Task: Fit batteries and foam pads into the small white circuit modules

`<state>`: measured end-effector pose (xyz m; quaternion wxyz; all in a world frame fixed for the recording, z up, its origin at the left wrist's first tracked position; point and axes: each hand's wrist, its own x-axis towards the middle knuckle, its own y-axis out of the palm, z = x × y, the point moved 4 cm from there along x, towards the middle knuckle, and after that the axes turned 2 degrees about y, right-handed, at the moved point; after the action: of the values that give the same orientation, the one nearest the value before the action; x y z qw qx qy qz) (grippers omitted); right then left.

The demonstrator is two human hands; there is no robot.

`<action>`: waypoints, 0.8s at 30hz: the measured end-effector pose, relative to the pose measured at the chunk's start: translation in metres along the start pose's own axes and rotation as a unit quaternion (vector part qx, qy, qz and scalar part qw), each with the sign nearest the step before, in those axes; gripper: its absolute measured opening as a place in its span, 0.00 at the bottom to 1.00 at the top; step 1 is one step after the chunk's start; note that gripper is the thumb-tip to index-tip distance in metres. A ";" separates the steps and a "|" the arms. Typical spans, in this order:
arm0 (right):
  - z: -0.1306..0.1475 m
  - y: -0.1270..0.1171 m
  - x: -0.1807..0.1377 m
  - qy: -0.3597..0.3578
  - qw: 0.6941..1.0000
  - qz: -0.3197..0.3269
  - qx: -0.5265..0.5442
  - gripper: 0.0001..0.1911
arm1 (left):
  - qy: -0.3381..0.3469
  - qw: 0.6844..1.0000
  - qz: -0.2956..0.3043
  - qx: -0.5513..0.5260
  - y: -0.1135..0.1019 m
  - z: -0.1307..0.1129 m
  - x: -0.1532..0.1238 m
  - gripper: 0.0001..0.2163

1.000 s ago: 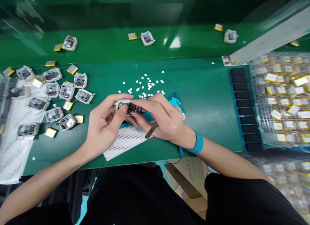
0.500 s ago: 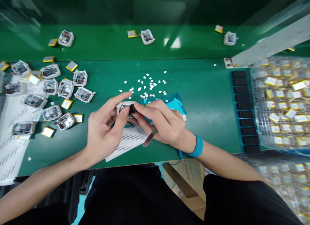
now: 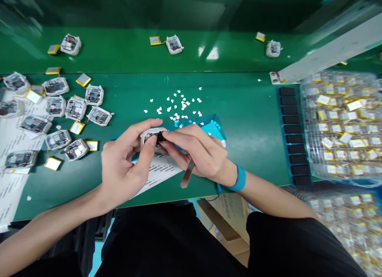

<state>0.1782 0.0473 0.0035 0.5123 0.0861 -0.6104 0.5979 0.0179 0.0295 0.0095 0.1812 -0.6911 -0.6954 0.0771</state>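
My left hand (image 3: 127, 159) is closed around a small white device housing (image 3: 146, 134) with exposed electronics, its thumb pressing on the inside. My right hand (image 3: 199, 150) is closed, fingertips pinching at a black part (image 3: 160, 138) in the housing's right side. A flat metal tool that looks like tweezers (image 3: 187, 174) lies in the right hand, its wide end sticking out below the palm; its tips are hidden by the fingers. Under both hands lies a printed white sheet (image 3: 162, 169). The right wrist wears a blue strap (image 3: 239, 177).
Several open white housings (image 3: 76, 107) with yellow-edged batteries (image 3: 53, 163) lie at left. White stickers or tabs (image 3: 183, 104) are scattered mid-table near a blue sheet (image 3: 214, 128). A row of black blocks (image 3: 291, 139) and clear battery trays (image 3: 340, 118) stand at right. More units sit on the back strip.
The housing has tilted slightly in my left hand. The metal tool's wide end has swung a little downward in my right hand. The whole view has shifted slightly.
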 end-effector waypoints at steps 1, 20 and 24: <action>-0.001 0.001 -0.001 0.006 1.000 0.007 0.009 0.09 | 0.007 1.000 0.002 0.007 0.000 0.000 0.000 0.11; 0.002 0.000 0.000 -0.018 0.996 0.017 -0.089 0.07 | 0.104 0.989 -0.028 0.101 0.006 -0.004 -0.006 0.11; -0.008 -0.002 0.004 -0.008 0.998 0.066 -0.006 0.02 | 0.132 0.984 -0.014 0.121 0.003 -0.004 -0.002 0.10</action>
<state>0.1816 0.0556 0.0057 0.4671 0.0469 -0.6226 0.6261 0.0223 0.0265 0.0118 0.3544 -0.6586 -0.6605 0.0663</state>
